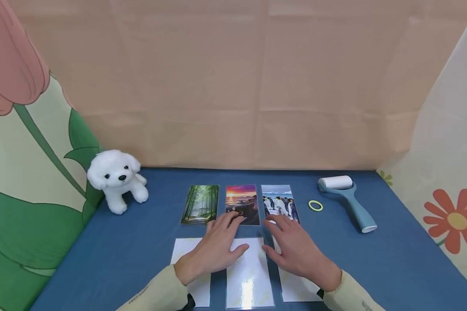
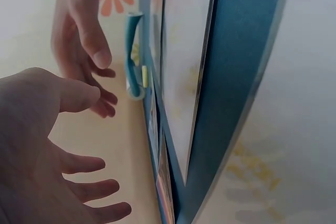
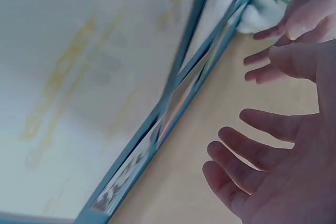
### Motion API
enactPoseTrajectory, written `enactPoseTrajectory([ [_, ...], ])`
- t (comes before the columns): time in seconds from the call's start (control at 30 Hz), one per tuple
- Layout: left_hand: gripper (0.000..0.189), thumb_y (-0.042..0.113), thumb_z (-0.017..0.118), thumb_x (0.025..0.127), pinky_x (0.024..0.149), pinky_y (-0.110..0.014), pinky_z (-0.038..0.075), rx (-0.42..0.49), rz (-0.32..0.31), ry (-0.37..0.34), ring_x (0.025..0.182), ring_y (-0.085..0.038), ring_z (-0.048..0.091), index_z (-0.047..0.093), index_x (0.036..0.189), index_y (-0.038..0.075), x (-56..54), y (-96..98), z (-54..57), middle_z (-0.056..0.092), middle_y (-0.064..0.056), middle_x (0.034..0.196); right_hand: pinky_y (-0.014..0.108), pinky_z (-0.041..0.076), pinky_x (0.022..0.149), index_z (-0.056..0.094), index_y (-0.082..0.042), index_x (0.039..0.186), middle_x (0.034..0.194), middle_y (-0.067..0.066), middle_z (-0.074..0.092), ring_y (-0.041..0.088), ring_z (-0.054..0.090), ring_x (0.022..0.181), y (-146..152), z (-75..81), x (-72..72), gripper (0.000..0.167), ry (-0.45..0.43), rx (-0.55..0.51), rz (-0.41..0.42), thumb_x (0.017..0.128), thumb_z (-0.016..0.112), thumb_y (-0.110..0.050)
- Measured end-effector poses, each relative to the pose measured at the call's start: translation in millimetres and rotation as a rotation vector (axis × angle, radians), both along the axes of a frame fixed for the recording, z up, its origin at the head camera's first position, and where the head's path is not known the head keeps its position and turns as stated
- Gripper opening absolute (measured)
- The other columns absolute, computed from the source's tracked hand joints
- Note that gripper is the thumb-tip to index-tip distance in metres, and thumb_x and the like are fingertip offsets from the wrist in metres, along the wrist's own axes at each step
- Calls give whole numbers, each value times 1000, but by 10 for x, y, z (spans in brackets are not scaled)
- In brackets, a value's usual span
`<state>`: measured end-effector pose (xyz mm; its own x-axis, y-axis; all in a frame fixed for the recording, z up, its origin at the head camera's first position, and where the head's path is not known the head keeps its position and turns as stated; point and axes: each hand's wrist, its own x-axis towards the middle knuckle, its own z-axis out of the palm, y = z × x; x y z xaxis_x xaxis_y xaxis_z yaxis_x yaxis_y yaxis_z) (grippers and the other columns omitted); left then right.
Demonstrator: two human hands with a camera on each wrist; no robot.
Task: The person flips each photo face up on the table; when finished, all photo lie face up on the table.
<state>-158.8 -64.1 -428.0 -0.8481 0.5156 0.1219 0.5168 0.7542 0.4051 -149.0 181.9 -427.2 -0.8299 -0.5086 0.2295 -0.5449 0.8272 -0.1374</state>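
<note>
In the head view my left hand (image 1: 218, 250) is over the left and middle white sheets, its relaxed fingers spread near the sunset photo card (image 1: 241, 201). My right hand (image 1: 295, 250) extends over the right white sheet (image 1: 301, 289), fingertips overlapping the lower edge of the penguin photo card (image 1: 277, 201). Both wrist views show a gap between the hands and the cards, and neither hand holds anything. A forest photo card (image 1: 199, 203) lies left of the sunset one. Below, the glossy middle sheet (image 1: 249, 280) reflects light; the left sheet (image 1: 182, 247) is partly covered by my hand and sleeve.
A white plush dog (image 1: 116, 179) sits at the back left of the blue table (image 1: 140, 259). To the right lie a small yellow-green ring (image 1: 315, 206) and a blue-handled lint roller (image 1: 354, 205). A tan backdrop (image 1: 249, 108) rises behind the table.
</note>
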Motion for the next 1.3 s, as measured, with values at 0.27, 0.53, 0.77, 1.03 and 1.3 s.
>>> enactPoseTrajectory([
  [0.27,70,45,66,96,104,-65,30,3,13,17,141,-38,34,45,151,7,234,-141,3,38,-14,153,52,45,102,62,-10,136,138,10,57,29,53,125,-153,53,161,58,7,18,54,91,72,-46],
  [0.53,67,43,69,95,100,-63,34,9,68,33,138,-38,39,50,146,5,417,-341,-15,42,-14,150,48,48,97,62,-13,136,136,6,58,25,53,121,-341,51,283,57,-19,23,115,92,70,-47],
  [0.77,68,42,71,93,102,-63,32,-14,151,-45,137,-35,39,50,147,7,557,-520,-59,43,-12,150,45,47,98,61,-12,138,135,4,57,22,52,119,-530,58,351,58,-59,56,153,94,67,-49],
  [1.03,63,41,72,92,98,-64,33,-13,204,-59,134,-36,41,54,143,7,708,-684,-119,46,-12,147,47,45,103,59,-10,140,139,4,57,22,51,124,-766,51,422,61,-137,91,207,96,63,-53],
  [1.3,63,41,73,92,94,-63,37,-25,312,-85,132,-37,43,55,142,8,792,-891,-109,48,-12,144,42,45,103,62,-10,137,134,3,59,19,53,119,-957,28,493,64,-176,139,257,95,63,-58],
])
